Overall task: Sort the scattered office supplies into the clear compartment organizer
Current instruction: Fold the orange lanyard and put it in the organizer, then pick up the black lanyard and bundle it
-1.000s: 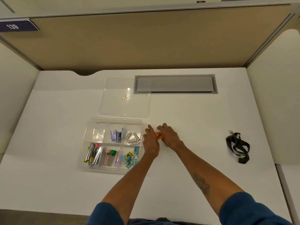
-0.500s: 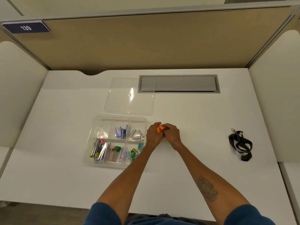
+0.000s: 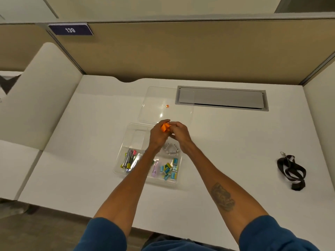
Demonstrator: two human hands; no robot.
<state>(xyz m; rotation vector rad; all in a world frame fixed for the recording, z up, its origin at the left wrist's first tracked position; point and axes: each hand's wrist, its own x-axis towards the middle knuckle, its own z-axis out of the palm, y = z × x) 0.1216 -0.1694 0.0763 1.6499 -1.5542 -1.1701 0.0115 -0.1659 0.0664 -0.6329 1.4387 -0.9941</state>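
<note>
At frame centre, our left hand (image 3: 158,136) and right hand (image 3: 179,133) both pinched the orange item (image 3: 165,127), fingers curled, above the clear compartment organizer (image 3: 135,137) on the bench (image 3: 87,160).

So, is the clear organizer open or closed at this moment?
Open. Its clear lid lies flat on the desk just behind the organizer, and the compartments are uncovered.

One head-worn wide-angle camera looks forward and down over the desk (image 3: 87,142), organizer (image 3: 137,138) centred.
</note>
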